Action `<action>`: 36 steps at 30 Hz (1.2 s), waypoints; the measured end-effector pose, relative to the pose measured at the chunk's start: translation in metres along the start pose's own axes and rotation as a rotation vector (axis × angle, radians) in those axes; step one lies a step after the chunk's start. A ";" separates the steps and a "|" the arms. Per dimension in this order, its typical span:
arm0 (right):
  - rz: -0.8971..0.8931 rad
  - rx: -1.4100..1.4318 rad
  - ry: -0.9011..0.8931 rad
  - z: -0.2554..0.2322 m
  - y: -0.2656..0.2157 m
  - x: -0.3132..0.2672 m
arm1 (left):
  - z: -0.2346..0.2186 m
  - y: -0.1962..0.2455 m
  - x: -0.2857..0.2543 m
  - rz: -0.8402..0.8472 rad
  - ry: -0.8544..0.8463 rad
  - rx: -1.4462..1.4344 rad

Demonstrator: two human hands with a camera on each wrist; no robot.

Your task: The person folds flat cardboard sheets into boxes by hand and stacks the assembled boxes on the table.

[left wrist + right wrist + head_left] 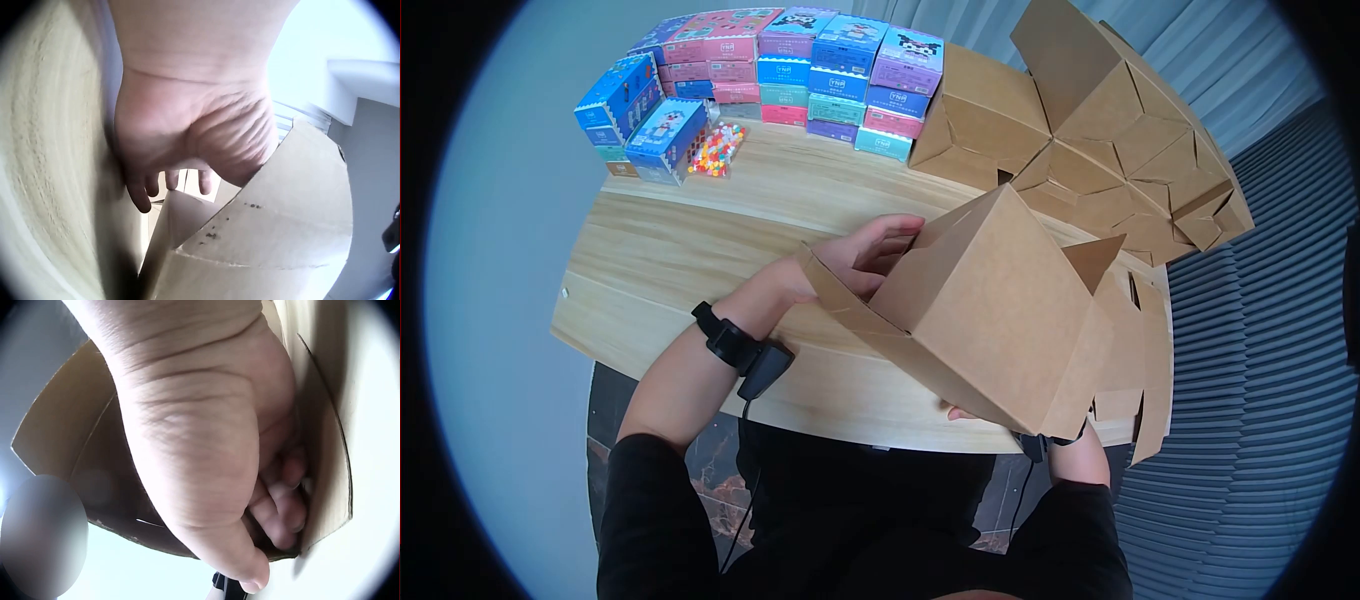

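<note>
A brown cardboard box [1000, 310] is tilted above the front of the table, its flaps spread. On its left side, my left hand [865, 255] has its fingers loosely bent at the opening, beside a flap; the left wrist view shows this hand [194, 131] with fingers apart near the box's flap [269, 231]. My right hand is mostly hidden under the box in the head view, with fingertips [960, 412] showing at its lower edge. In the right wrist view, the right hand [200, 437] grips the cardboard [106, 469], fingers curled inside and thumb over the edge.
Stacked colourful small boxes [840, 70] line the table's back left. A bag of coloured beads [718, 150] lies by a blue box [668, 140]. Folded cardboard boxes [1100, 150] stand at the back right, and flattened cardboard [1125, 350] lies at the right edge.
</note>
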State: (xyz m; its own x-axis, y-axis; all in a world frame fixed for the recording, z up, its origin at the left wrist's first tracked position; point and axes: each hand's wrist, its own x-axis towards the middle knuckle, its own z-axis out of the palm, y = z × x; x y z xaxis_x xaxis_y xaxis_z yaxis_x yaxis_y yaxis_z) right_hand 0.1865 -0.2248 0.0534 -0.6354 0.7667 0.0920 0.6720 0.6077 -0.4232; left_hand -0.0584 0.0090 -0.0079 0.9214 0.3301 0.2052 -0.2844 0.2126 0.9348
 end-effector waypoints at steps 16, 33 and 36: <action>0.020 0.109 0.081 -0.002 0.004 -0.003 | 0.019 0.030 -0.005 -0.093 0.026 -0.014; 0.156 0.223 -0.061 -0.020 0.012 0.013 | 0.023 0.043 -0.010 -0.213 0.161 0.038; 0.104 0.291 -0.038 -0.017 0.014 0.016 | 0.027 0.046 -0.008 -0.249 0.187 0.044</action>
State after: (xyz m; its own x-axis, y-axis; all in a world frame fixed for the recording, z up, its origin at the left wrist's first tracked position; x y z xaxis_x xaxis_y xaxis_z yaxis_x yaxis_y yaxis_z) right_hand 0.1917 -0.2004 0.0641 -0.5866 0.8099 0.0035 0.6002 0.4377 -0.6694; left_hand -0.0721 -0.0088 0.0412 0.8956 0.4367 -0.0847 -0.0406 0.2698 0.9621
